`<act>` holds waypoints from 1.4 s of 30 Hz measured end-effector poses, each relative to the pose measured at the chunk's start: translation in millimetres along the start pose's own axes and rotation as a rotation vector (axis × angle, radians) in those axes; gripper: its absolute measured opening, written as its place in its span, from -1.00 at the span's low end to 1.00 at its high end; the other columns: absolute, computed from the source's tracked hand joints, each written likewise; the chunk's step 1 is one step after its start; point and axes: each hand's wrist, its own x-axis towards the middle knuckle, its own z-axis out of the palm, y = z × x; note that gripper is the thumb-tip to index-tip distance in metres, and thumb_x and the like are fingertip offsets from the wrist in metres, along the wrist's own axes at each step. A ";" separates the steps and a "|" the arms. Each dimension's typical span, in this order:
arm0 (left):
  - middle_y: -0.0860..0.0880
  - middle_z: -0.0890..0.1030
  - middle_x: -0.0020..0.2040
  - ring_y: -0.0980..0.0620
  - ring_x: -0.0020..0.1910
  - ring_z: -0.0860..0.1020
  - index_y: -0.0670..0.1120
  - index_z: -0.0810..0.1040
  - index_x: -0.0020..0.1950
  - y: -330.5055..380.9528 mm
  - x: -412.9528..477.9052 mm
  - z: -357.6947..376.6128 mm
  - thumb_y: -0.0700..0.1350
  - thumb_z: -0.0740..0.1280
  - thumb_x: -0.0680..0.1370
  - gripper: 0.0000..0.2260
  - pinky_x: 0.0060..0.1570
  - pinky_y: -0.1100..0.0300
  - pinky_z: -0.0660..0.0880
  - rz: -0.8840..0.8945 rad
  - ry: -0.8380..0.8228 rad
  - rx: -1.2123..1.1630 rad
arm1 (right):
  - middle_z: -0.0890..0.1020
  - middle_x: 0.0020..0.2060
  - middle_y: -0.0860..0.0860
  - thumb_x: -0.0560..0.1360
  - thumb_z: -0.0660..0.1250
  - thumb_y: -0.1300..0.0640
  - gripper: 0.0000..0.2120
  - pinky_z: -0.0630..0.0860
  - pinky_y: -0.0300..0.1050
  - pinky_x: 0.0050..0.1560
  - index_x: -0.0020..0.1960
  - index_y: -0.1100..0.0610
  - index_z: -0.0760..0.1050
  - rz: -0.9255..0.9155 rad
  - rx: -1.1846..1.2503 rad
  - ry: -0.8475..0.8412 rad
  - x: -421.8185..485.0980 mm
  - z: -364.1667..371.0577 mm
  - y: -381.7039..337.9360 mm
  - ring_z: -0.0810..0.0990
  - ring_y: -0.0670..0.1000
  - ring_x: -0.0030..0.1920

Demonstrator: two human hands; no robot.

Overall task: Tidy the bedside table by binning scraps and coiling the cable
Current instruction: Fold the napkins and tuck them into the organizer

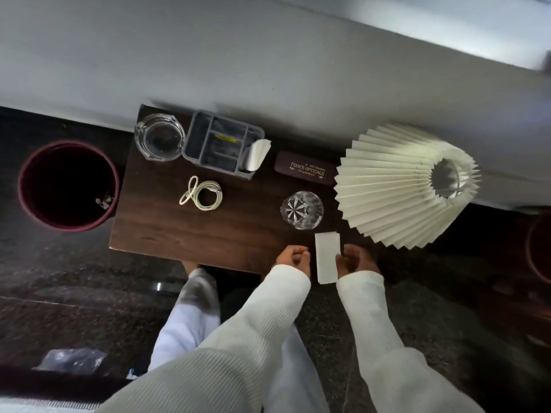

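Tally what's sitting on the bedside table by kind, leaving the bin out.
Glassware: 2, ashtray and tumbler
Paper: 2, paper strip and folded sheet
Cable: 1, coiled
Organiser: 1
Spectacle case: 1
Lamp: 1
Total: 8

The bench (179, 231) is dark wood with a visible grain and a low satin sheen. At its 11 o'clock corner the ashtray (159, 137) is thick, glossy clear glass. The tumbler (301, 210) toward 4 o'clock is cut glass. The organiser (222, 143) is matt grey plastic. The cable (202, 193) has a smooth white skin. The lampshade (396, 186) at 3 o'clock looks like matt, pleated cream paper. The paper strip (327, 257) is matt white. The bin (68, 186) at 9 o'clock looks like smooth maroon plastic. The sleeves (286, 311) are ribbed knit cloth.
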 end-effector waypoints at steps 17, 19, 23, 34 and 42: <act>0.08 0.55 -0.32 -0.01 -0.23 0.56 0.03 0.45 -0.30 -30.6 24.8 2.6 -0.05 0.46 0.48 -0.76 -0.12 0.17 0.53 0.038 0.030 0.282 | 0.57 0.13 0.14 0.46 0.46 0.19 -0.63 0.47 -0.15 -0.07 0.24 0.18 0.49 0.026 -0.071 -0.171 -2.8 26.4 14.2 0.52 -0.01 -0.08; -0.07 0.60 -0.26 -0.11 -0.20 0.58 -0.02 0.48 -0.24 -24.8 18.2 -11.6 -0.17 0.44 0.52 -0.80 -0.06 0.00 0.60 -0.016 0.003 0.092 | 0.53 0.16 0.10 0.44 0.48 0.15 -0.64 0.46 -0.17 -0.07 0.21 0.16 0.52 0.009 -0.051 -0.117 -22.8 22.7 9.6 0.51 -0.03 -0.05; -0.13 0.60 -0.27 -0.05 -0.31 0.61 -0.20 0.49 -0.14 2.0 -10.0 -54.2 -0.30 0.34 0.58 -0.90 -0.42 0.18 0.63 -0.090 -0.010 -0.295 | 0.60 0.05 0.05 0.48 0.45 0.10 -0.70 0.56 -0.09 -0.03 0.17 0.05 0.49 0.148 0.241 -0.294 -61.5 17.1 -10.4 0.59 0.03 -0.04; -0.06 0.68 -0.34 0.01 -0.34 0.65 -0.08 0.56 -0.13 133.0 -32.7 -157.1 -0.17 0.33 0.58 -0.90 -0.27 0.07 0.61 -0.093 -0.019 -0.746 | 0.65 -0.25 -0.17 0.46 0.42 0.05 -0.87 0.61 -0.16 -0.27 -0.13 -0.15 0.50 -0.315 0.282 -0.134 -116.4 11.9 -173.6 0.67 -0.06 -0.29; -0.08 0.67 -0.04 -0.06 -0.10 0.64 -0.17 0.53 -0.02 204.2 21.5 -184.7 -0.07 0.33 0.61 -0.85 -0.33 0.07 0.54 -0.190 -0.123 -0.793 | 0.50 -0.36 -0.15 0.46 0.42 0.17 -0.89 0.35 -0.59 -0.41 -0.03 0.11 0.54 -0.397 0.180 0.062 -89.0 62.9 -267.3 0.44 -0.26 -0.40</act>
